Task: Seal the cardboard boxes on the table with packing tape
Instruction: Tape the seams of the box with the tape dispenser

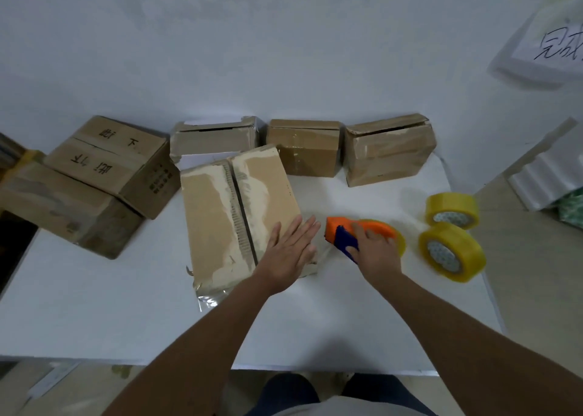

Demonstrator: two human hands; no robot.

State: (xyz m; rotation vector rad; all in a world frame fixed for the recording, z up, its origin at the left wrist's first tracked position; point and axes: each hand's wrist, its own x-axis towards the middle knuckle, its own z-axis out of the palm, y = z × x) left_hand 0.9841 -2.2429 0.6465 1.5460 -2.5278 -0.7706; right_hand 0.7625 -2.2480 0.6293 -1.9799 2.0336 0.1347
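From the head view, the flat cardboard box lies near the middle of the white table. Its long axis runs from the near edge toward the far wall, leaning slightly to the left at the far end. The seam between its two top flaps follows the same line and stands open as a dark gap, with torn pale patches on either side.

The left hand lies flat with straight fingers pressing on the near right corner of this box. The right hand grips the orange and blue tape dispenser, just right of the box; its orange nose points left toward the box. A clear strip of tape seems to stretch from dispenser to box edge, though it is hard to make out. The roll in the dispenser is mostly hidden by the hand.

Two yellowish tape rolls sit on the right part of the table, near each other.

Three smaller boxes line the far edge; two larger printed boxes sit at the left, one partly off the table edge. A handwritten sheet at far right is cut off by the frame.
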